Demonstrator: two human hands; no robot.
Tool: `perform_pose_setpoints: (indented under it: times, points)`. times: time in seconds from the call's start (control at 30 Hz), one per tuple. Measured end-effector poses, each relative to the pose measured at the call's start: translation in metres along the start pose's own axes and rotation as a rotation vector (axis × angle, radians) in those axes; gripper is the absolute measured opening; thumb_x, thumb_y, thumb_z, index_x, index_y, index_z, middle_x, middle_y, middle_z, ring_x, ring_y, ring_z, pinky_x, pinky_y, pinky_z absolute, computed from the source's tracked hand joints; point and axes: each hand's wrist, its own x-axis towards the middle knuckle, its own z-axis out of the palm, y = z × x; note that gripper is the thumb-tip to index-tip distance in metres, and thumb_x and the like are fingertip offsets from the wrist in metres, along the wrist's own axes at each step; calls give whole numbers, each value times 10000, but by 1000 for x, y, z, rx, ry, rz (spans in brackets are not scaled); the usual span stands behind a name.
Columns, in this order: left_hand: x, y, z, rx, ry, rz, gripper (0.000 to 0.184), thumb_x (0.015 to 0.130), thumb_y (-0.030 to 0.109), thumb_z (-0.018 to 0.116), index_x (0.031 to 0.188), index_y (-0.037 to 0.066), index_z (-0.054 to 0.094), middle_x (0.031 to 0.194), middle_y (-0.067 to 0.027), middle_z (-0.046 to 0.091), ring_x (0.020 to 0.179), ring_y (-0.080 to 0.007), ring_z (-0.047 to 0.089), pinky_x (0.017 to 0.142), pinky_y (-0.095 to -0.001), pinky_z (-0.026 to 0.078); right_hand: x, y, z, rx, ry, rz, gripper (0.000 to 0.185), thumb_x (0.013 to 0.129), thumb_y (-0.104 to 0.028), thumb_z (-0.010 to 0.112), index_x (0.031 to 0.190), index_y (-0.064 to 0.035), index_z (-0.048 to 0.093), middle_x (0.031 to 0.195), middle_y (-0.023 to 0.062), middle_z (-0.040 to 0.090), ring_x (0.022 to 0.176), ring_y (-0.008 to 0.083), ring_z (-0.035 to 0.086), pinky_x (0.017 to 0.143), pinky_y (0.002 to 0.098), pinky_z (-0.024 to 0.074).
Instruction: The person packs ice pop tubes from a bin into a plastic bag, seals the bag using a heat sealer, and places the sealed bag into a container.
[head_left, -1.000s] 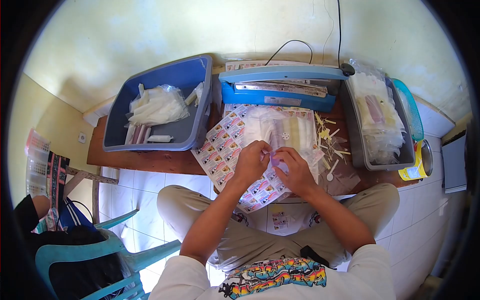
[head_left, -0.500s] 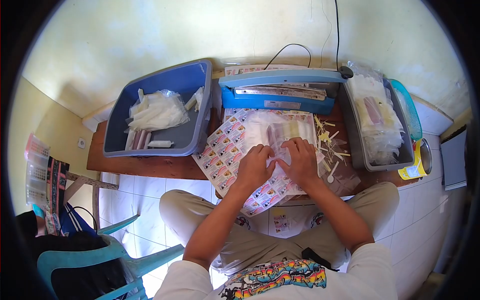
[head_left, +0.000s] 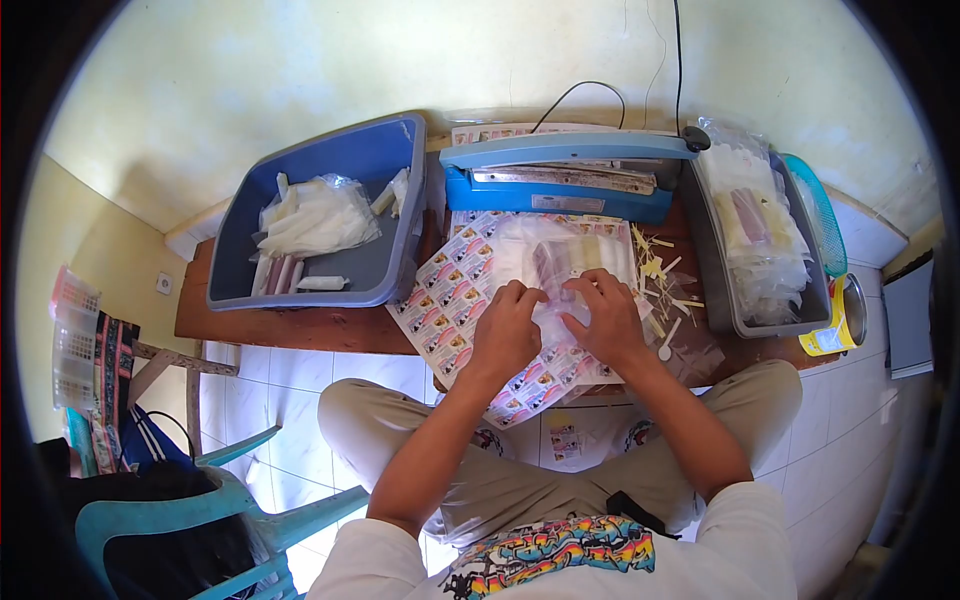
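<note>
A clear plastic bag [head_left: 552, 260] lies on printed sheets in front of me, filled with white, purple and pale yellow tube-shaped packs. My left hand [head_left: 510, 325] is at the bag's near end, its fingers curled in on the film. My right hand [head_left: 608, 318] holds the same end from the other side, thumb and index finger a little apart with film between them. The fingertips partly cover this end of the bag. Just behind it stands a blue impulse sealer [head_left: 560, 200] with its long arm raised.
A blue-grey tub [head_left: 345, 290] at left holds loose tubes and a filled bag. At right, a grey tub [head_left: 735, 310] holds several packed bags. Yellow strips [head_left: 655, 275] and a small white spoon [head_left: 666, 350] lie beside the printed sheets [head_left: 440, 300]. A yellow can [head_left: 835, 325] stands far right.
My hands have moved slightly apart at the bag's near end, the right thumb now further from the left hand. The bag remains on the sheets.
</note>
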Motion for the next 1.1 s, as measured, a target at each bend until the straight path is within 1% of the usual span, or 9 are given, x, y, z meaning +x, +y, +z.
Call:
perform_pose_setpoints:
  times: [0.17,0.23,0.5,0.57,0.7,0.77,0.8,0.83,1.1]
  points:
    - [-1,3,-13,-56,25,43,485,752,-89,679,1206,81,691,1123,-142,641,1116,-363,654,919,-485,572,-3,-3,-4,121,3,-39,451,796,-165,886,1213,-120,720,1167,122,667,1076,349,678,949,463,540]
    - [-1,5,-19,-143,131,77,470,776,-139,605,1188,62,707,1111,-152,667,1054,-376,678,902,-466,567,-3,-8,-8,154,3,-56,443,800,-167,882,1211,-115,726,1166,124,670,1087,350,678,954,464,540]
    - [2,4,-70,-207,456,96,373,811,-156,609,1105,26,750,1072,-161,722,963,-349,731,824,-428,591,15,-47,-29,375,20,-90,349,878,-24,804,1215,-61,720,1161,131,699,929,247,726,773,354,582]
    - [1,-3,-90,-184,531,111,360,819,-157,611,1098,21,754,1064,-164,732,956,-345,738,821,-417,592,29,-62,-30,409,28,-122,349,881,-26,803,1218,-54,716,1153,132,710,907,235,729,772,347,582]
    - [-1,-28,-133,-161,669,33,372,814,-166,588,1096,9,755,1029,-164,749,940,-307,754,837,-393,584,70,-99,-21,541,42,-190,360,890,-28,798,1236,-39,700,1131,140,731,877,218,735,772,341,588]
    - [-4,-39,-159,-130,684,-105,400,798,-173,549,1092,6,754,1029,-163,748,952,-287,757,857,-387,582,97,-118,-5,590,42,-232,374,901,-36,792,1259,-33,683,1133,146,738,874,226,738,775,344,590]
    - [-5,-45,-171,-132,694,-137,401,786,-171,547,1093,-10,749,1032,-181,742,973,-335,752,835,-417,599,112,-133,-1,638,9,-254,369,916,-41,788,1269,-20,680,1142,146,743,914,217,747,815,341,595]
    - [-7,-58,-181,-121,703,-144,401,786,-171,547,1093,-10,749,1032,-181,742,973,-335,752,835,-417,599,128,-146,5,686,-24,-275,365,931,-46,785,1278,-8,676,1151,146,747,953,208,757,854,339,600]
    - [-8,-204,-246,100,636,-493,367,872,-85,542,1140,13,772,1113,-178,784,1065,-344,751,941,-439,572,248,-207,127,645,-306,-458,365,947,-76,782,1284,-5,660,1118,172,779,973,271,779,834,388,619]
